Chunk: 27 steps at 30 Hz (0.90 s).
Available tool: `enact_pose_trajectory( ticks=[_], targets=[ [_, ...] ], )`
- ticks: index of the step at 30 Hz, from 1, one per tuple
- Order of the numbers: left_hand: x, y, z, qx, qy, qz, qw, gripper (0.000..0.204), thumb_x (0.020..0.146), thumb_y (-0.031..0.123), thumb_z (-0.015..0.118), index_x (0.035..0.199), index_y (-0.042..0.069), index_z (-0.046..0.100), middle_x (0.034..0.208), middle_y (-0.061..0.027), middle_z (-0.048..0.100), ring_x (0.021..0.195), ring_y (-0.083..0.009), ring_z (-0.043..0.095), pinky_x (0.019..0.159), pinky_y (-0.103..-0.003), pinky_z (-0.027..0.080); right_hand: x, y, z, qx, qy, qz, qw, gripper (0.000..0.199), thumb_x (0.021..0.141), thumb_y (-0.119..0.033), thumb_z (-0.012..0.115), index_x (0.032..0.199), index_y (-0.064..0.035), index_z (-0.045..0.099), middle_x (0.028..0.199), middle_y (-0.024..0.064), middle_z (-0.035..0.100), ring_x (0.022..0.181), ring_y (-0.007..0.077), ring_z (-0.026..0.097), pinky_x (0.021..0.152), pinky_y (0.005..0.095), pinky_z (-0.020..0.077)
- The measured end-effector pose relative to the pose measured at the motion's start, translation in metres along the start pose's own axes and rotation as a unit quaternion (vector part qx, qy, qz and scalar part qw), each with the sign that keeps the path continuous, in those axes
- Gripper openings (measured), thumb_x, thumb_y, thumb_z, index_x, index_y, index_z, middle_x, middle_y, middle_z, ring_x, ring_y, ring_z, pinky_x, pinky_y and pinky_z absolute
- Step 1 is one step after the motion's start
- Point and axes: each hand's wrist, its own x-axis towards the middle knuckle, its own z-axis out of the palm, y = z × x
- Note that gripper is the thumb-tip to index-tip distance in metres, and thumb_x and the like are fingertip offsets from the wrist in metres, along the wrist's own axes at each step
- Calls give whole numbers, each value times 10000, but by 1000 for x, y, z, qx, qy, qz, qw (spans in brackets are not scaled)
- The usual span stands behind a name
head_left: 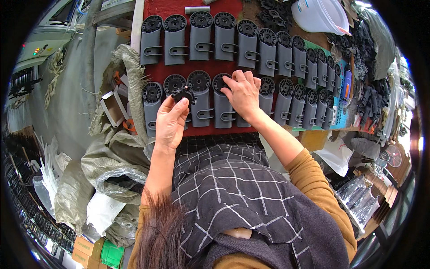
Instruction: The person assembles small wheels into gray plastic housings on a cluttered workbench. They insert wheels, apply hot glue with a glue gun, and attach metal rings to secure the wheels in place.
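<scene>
Red bench [177, 9]; left hand [170, 123] pinches black disc [182, 95]; right hand [244, 94] beside.

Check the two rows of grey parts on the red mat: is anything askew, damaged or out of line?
Nothing stands out. The grey parts lie side by side in two even rows on the red mat, black toothed discs at their tops. The left hand holds a loose black disc; the right hand presses on a near-row part.

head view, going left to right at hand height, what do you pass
white open box → left hand pinching a black gear-like wheel → right hand on a grey part → blue tube
</scene>
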Motion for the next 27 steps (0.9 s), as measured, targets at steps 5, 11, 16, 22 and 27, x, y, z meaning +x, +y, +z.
enact_pose_trajectory(
  ticks=[5, 11, 16, 22, 27],
  targets=[
    [1, 1, 8, 24, -17, -8, 1000, 145, 890, -5, 657, 981, 107, 665, 973, -41, 711, 873, -125, 676, 764, -231, 550, 3, -9, -14, 55, 8, 33, 998, 305, 748, -282, 769, 1031, -172, 733, 957, 1, 566, 960, 211, 500, 823, 385, 342],
    [2, -10, 26, 72, -57, -52, 994, 285, 907, 42, 661, 1191, 61, 650, 1045, 13, 674, 934, -68, 613, 813, -218, 492, 3, -35, -52, 567, -114, 151, 802, 232, 857, -214, 707, 992, -27, 736, 939, 53, 578, 834, 134, 564, 729, 277, 458],
    [8, -24, 32, 98, -46, -75, 991, 161, 892, 36, 676, 1049, 71, 668, 993, -5, 688, 919, -93, 644, 827, -230, 514, -16, -15, -63, 580, -71, 272, 764, 213, 830, -189, 743, 922, 0, 709, 941, 59, 607, 848, 136, 577, 754, 277, 465],
    [18, -37, 37, 88, -10, -98, 991, 122, 864, 35, 713, 925, 111, 640, 933, -25, 690, 872, -115, 664, 781, -251, 537, -33, 39, -42, 325, 10, 400, 857, 229, 811, -275, 731, 895, -62, 733, 968, 84, 631, 929, 228, 616, 838, 356, 456],
    [22, -36, 40, 90, -3, -93, 992, 123, 872, 18, 695, 924, 120, 651, 916, -24, 701, 824, -117, 663, 748, -245, 545, -27, 46, -19, 260, -33, 395, 880, 230, 809, -343, 714, 825, -115, 736, 947, 62, 644, 1001, 254, 570, 861, 435, 364]
  ],
)
